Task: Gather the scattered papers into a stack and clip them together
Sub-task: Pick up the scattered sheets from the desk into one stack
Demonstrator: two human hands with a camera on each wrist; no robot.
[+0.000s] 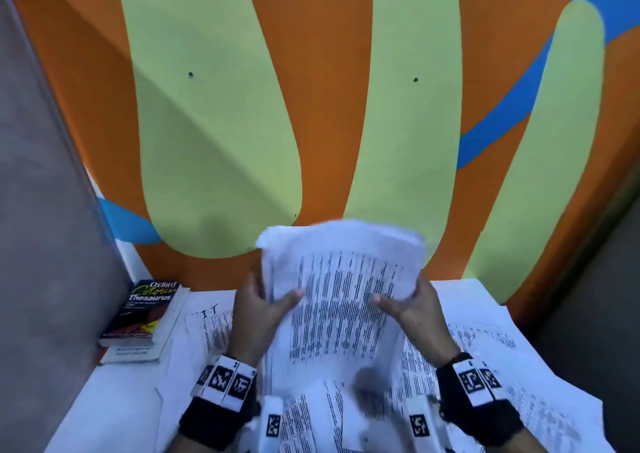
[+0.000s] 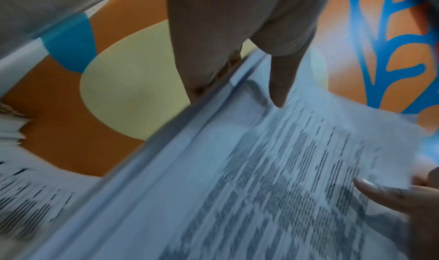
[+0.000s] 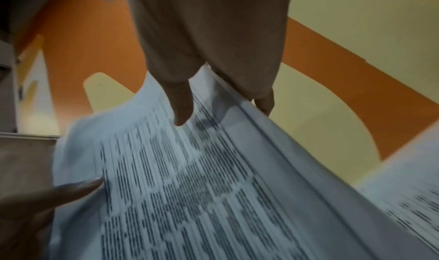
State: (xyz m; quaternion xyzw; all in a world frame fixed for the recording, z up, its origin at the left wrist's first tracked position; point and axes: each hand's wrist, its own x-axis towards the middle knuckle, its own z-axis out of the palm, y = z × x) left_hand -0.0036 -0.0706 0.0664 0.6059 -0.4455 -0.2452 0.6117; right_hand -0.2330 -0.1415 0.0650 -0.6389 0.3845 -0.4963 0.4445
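A stack of printed white papers [image 1: 341,290] stands nearly upright above the table, blurred by motion. My left hand [image 1: 263,305] grips its left edge, thumb on the printed front, fingers behind. My right hand [image 1: 405,305] grips the right edge the same way. In the left wrist view my left thumb [image 2: 277,87] lies on the stack [image 2: 273,179], and the other hand's thumb [image 2: 380,189] shows at the right. In the right wrist view my right thumb [image 3: 181,106] presses the stack [image 3: 190,179]. More loose printed sheets [image 1: 491,359] lie on the table. No clip is visible.
Two books, the top one an Oxford thesaurus [image 1: 145,312], lie stacked at the table's back left. A painted orange, green and blue wall [image 1: 329,106] rises right behind the table [image 1: 114,404]. A grey partition [image 1: 45,210] closes off the left side.
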